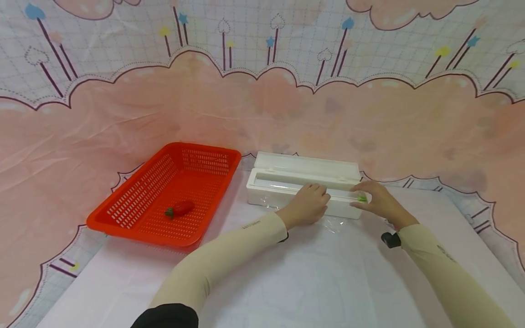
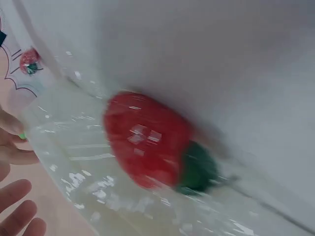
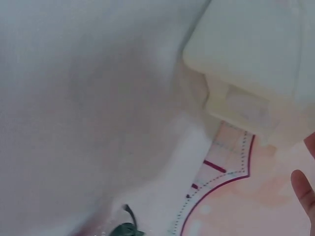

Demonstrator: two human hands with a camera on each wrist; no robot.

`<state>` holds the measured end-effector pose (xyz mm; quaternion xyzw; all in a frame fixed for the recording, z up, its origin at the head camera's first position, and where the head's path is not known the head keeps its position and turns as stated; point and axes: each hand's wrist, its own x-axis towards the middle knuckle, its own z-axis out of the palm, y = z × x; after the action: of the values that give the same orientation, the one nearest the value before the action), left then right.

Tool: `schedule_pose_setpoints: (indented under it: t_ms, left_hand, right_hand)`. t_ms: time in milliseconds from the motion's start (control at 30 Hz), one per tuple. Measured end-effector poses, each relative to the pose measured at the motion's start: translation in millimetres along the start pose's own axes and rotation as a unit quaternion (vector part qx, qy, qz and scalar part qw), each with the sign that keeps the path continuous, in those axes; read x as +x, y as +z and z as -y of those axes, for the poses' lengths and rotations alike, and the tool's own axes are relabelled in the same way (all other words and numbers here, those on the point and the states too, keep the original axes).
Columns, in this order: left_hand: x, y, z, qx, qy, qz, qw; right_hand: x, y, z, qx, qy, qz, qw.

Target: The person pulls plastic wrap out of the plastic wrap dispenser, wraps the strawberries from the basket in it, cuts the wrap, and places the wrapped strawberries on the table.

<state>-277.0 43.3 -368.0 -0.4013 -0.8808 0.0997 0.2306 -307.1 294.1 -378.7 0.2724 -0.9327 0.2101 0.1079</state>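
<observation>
A long white cling film dispenser (image 1: 303,207) stands with its lid raised. My left hand (image 1: 309,205) grips its front rim with curled fingers; the thumb is hidden. At the right end, my right hand (image 1: 379,202) pinches the green slide cutter (image 1: 362,198) between thumb and fingers. Clear film (image 1: 334,224) hangs down the dispenser's front. Behind the film, in the left wrist view, lies a red fruit with a green cap (image 2: 147,140); my left hand and wrist hide it in the head view. Farther off is another red, green-capped fruit, shiny with wrapping (image 2: 29,62).
Left of the dispenser stands an orange plastic basket (image 1: 223,202), with a red, green-stemmed fruit (image 1: 182,208) inside. A white cloth (image 1: 328,282) covers the table. Behind it hangs a patterned pink cloth (image 1: 287,114). A green stem (image 3: 127,228) shows low in the right wrist view.
</observation>
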Motion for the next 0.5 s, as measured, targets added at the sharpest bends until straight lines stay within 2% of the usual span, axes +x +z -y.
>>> schedule_pose_setpoints:
  t_ms: [167,333,500]
  left_hand:
    - [22.0,0.9,-12.5,-0.004,-0.004,0.018,0.9998]
    - [36.5,2.9,-20.6,-0.01,-0.015,0.028,0.9994]
    - [47.9,8.2,-25.9,-0.033,-0.045,0.027,0.9981]
  right_hand:
    - [0.8,7.1,-9.6,0.018,0.001,0.0,1.0]
    - [0.4,9.9,-12.9,0.017,-0.009,0.003,1.0]
    - [0.1,11.4,-15.1,0.028,0.001,0.008,1.0]
